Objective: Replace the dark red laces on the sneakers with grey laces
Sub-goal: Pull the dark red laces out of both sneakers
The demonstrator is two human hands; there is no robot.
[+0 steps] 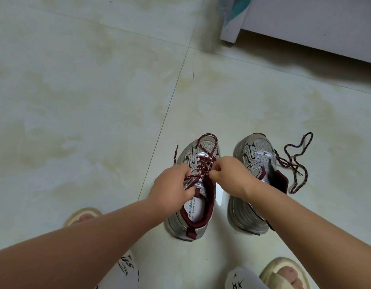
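Two grey-and-silver sneakers with dark red collars stand side by side on the tiled floor. The left sneaker (193, 207) still carries its dark red lace (204, 161), crossed through the eyelets with a loop rising over the toe. My left hand (172, 188) pinches that lace at the tongue's left side. My right hand (228, 174) pinches it just right of the eyelets. The right sneaker (253, 155) has bare eyelets, and its dark red lace (295, 161) lies loose on the floor beside it. No grey laces are in view.
A white furniture base (305, 24) stands at the top right with a teal-patterned cloth (232, 9) hanging at its corner. My feet in pale slippers (284, 272) sit at the bottom edge, left and right. Pale floor tiles (86, 90) spread to the left.
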